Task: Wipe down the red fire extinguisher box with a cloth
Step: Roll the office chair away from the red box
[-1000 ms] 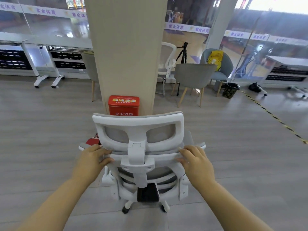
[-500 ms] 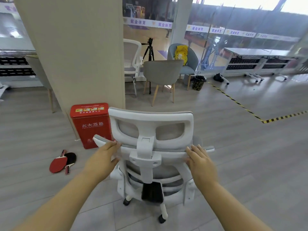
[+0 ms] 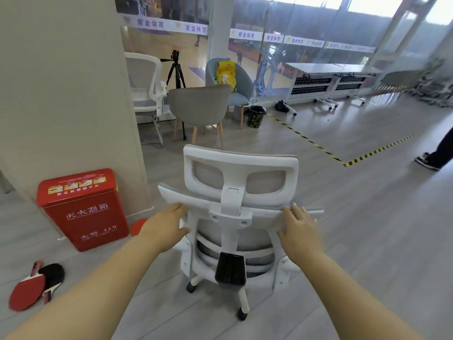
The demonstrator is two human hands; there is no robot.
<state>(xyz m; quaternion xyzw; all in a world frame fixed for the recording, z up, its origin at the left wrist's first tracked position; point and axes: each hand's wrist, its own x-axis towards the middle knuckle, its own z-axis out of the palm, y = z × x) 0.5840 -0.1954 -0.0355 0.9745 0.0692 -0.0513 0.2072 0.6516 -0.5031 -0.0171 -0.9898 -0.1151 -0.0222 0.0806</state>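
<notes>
Nearest me, my left hand (image 3: 166,224) and right hand (image 3: 302,233) press flat against the back of a white office chair (image 3: 241,155), fingers straight and grasping nothing. Over the last second the chair has rolled right, so the red fire extinguisher box (image 3: 83,212) it was hiding now stands uncovered and reachable, though I see no cloth. The box sits on the floor against a pillar (image 3: 61,94), left of my left hand and slightly beyond it.
</notes>
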